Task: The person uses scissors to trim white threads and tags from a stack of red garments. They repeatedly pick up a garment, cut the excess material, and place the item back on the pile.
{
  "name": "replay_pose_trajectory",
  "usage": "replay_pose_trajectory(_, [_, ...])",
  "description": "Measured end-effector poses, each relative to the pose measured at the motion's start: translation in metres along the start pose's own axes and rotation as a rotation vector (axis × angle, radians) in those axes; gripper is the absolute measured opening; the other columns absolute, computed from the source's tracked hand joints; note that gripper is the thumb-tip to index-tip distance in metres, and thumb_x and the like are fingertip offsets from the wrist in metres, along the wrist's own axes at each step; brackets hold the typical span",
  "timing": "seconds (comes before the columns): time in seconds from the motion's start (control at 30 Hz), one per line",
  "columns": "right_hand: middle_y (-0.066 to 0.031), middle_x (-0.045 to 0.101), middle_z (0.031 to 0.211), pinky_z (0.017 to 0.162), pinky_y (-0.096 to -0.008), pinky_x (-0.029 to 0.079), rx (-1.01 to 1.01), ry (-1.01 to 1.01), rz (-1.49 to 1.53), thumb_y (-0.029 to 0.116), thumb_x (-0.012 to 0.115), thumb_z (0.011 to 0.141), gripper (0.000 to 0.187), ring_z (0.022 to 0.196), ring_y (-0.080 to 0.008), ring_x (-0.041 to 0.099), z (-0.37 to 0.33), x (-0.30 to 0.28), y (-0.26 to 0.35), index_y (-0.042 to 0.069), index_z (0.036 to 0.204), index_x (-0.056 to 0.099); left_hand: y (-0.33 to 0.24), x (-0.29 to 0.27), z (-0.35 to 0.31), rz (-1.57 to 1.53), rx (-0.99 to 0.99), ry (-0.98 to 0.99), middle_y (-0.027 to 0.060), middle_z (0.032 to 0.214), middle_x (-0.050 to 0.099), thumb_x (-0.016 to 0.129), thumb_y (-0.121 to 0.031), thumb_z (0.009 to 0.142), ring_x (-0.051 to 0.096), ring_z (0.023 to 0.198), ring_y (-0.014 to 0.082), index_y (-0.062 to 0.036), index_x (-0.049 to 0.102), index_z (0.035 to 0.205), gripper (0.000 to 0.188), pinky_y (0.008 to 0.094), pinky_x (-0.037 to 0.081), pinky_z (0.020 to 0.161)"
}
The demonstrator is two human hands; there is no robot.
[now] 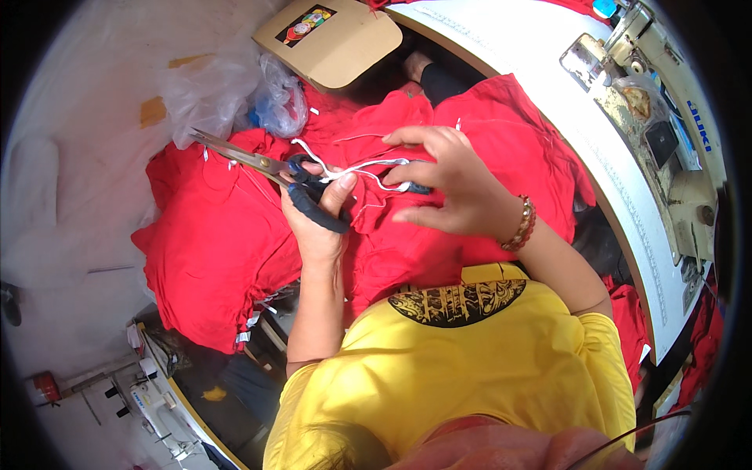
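Left hand [312, 227] grasps scissors [266, 164] and white cord [363, 167]; right hand [462, 184], fingers spread, shows no certain grip; blades [227, 147] should clear the red fabric [211, 258] beneath both.

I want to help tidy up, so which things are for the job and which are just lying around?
For the job, it seems:
scissors, held in the left hand
white cord, between that hand and the right hand
red cloth, under both hands

Just around, it seems:
clear plastic bags
tan board with a colourful sticker
sewing machine, untouched
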State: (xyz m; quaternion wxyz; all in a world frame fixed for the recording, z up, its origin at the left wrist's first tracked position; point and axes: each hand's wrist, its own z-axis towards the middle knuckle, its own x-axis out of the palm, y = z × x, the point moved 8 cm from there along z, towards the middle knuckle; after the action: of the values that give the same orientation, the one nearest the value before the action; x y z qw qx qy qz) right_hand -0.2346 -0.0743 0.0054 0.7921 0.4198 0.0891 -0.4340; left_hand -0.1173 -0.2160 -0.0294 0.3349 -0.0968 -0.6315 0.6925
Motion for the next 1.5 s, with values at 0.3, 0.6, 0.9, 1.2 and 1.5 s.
replay_pose_trajectory(0.3, [-0.0074,0.062,0.078,0.061,-0.0287,0.048,-0.011,0.144,0.267,0.012,0.074,0.073,0.018,0.067,-0.0204,0.061,0.026,-0.054,0.034,0.003,0.080,0.060,-0.028,0.008,-0.002,-0.310,-0.055,0.041,0.0034,0.085,0.054,0.070,0.005,0.065,0.054,0.073,0.0136,-0.0078,0.049,0.099,0.042,0.0243,0.044,0.066])
replay_pose_trajectory(0.6, [-0.0091,0.060,0.112,0.091,-0.0390,0.040,0.133,0.083,-0.155,0.036,0.079,0.066,0.061,0.107,-0.0259,0.054,0.003,-0.025,-0.024,0.007,0.115,0.057,0.048,0.030,0.002,-0.066,-0.222,0.089,0.0018,0.082,0.055,0.074,0.009,0.068,0.056,0.070,0.0109,-0.0064,0.049,0.094,0.039,0.0228,0.048,0.065])
replay_pose_trajectory(0.9, [-0.0107,0.063,0.097,0.077,-0.0336,0.045,0.194,0.142,0.123,0.016,0.071,0.075,0.034,0.088,-0.0237,0.060,0.005,0.008,-0.030,0.006,0.106,0.062,0.041,0.049,-0.003,0.007,-0.182,0.201,0.0022,0.080,0.056,0.070,0.008,0.073,0.059,0.069,0.0113,-0.0044,0.048,0.093,0.032,0.0224,0.050,0.064])
replay_pose_trajectory(1.2, [-0.0082,0.059,0.082,0.067,-0.0292,0.044,0.225,0.123,0.145,0.015,0.069,0.079,0.024,0.075,-0.0201,0.056,-0.006,0.005,-0.047,0.003,0.100,0.064,0.043,0.040,0.004,0.083,-0.097,0.135,0.0009,0.078,0.056,0.074,0.002,0.073,0.054,0.071,0.0084,-0.0052,0.048,0.094,0.035,0.0212,0.046,0.064])
replay_pose_trajectory(1.5, [-0.0086,0.058,0.081,0.069,-0.0316,0.046,0.380,0.104,0.349,0.017,0.064,0.083,0.016,0.077,-0.0206,0.057,-0.011,0.013,-0.062,0.002,0.089,0.065,0.037,0.044,0.005,0.111,-0.042,0.135,0.0013,0.078,0.056,0.073,0.003,0.073,0.055,0.070,0.0088,-0.0042,0.049,0.094,0.033,0.0213,0.046,0.064])
